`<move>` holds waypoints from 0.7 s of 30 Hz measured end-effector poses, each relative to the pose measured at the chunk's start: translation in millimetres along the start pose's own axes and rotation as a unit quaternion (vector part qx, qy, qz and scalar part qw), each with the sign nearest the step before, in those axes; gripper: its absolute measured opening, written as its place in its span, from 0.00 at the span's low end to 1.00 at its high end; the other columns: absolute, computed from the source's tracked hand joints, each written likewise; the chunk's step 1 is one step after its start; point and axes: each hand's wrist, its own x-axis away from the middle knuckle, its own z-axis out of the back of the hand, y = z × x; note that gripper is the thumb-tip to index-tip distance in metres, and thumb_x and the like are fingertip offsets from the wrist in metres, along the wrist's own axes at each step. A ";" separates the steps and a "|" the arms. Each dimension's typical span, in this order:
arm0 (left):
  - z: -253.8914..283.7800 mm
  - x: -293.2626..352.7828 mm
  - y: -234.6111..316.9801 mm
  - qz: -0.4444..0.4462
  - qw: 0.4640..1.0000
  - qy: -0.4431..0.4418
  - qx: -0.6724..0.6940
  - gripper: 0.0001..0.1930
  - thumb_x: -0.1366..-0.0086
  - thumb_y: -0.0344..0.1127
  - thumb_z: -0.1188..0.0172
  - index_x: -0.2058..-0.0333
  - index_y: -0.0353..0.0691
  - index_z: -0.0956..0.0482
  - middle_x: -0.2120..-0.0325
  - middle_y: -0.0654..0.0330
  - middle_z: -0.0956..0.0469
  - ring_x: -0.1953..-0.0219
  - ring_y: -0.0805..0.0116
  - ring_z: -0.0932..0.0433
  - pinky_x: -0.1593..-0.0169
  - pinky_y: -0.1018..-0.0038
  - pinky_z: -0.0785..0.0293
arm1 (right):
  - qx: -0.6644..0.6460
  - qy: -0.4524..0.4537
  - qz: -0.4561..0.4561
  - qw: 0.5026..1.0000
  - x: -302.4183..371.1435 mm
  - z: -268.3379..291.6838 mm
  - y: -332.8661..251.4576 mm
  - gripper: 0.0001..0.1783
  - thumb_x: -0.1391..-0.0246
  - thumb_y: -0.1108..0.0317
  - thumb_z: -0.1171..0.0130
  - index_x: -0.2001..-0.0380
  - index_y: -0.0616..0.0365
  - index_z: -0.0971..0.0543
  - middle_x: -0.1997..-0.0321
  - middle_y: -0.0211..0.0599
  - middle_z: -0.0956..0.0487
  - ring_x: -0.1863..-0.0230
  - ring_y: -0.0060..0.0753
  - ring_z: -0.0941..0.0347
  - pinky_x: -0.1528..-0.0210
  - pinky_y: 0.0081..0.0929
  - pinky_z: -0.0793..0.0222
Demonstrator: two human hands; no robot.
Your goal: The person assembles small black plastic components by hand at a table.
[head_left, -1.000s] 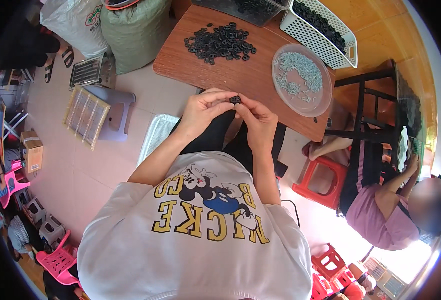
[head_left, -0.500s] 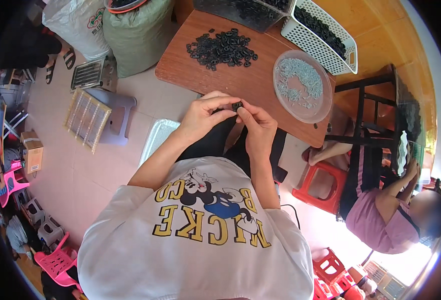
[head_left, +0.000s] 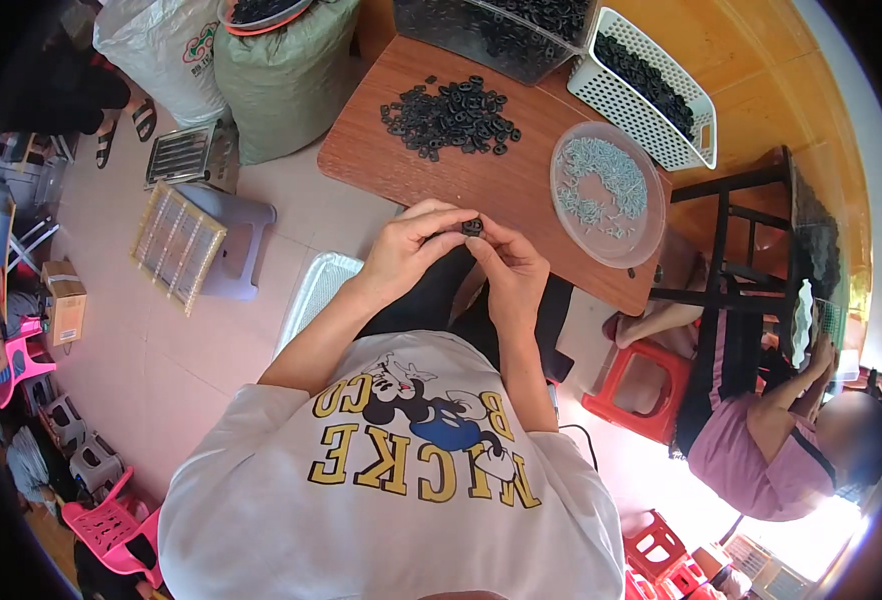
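Over my lap, at the near edge of the brown table, my left hand and my right hand meet. Both pinch one small black plastic piece between thumbs and forefingers. Its finer shape is partly covered by my fingertips. On the table beyond lies a loose pile of small black oval pieces. To its right a round clear plastic tub holds many small silvery screws.
A clear bin and a white perforated basket, both with black parts, stand at the table's back. Full sacks and a grey stool are on the left. On the right, another person sits near a red stool.
The table and its contents appear slightly lower in the view. My hands still hold the black piece together, with a small shift of the fingers around it.
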 end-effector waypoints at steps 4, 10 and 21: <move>-0.9 2.5 1.2 -0.014 1.000 0.011 -0.015 0.14 0.43 0.21 0.44 0.56 0.34 0.23 0.62 0.57 0.24 0.60 0.69 0.26 0.58 0.78 0.30 | 0.004 0.004 -0.002 1.000 0.6 0.4 4.9 0.14 0.51 0.80 0.39 0.58 0.65 0.21 0.66 0.30 0.21 0.66 0.15 0.28 0.61 0.13 0.32; -3.3 1.1 3.2 -0.044 0.999 0.016 -0.018 0.13 0.43 0.20 0.44 0.57 0.32 0.23 0.62 0.55 0.23 0.62 0.66 0.24 0.60 0.77 0.29 | 0.027 0.006 0.017 0.999 -0.1 3.3 4.4 0.12 0.52 0.80 0.39 0.61 0.66 0.20 0.68 0.31 0.20 0.69 0.15 0.28 0.64 0.12 0.32; -20.5 15.0 -2.3 0.054 0.960 0.019 0.273 0.23 0.40 0.18 0.47 0.44 0.35 0.32 0.54 0.56 0.29 0.55 0.70 0.26 0.50 0.79 0.30 | 0.038 0.004 0.031 0.999 -2.9 3.9 -33.9 0.12 0.50 0.80 0.40 0.60 0.66 0.21 0.66 0.30 0.21 0.67 0.16 0.28 0.63 0.14 0.32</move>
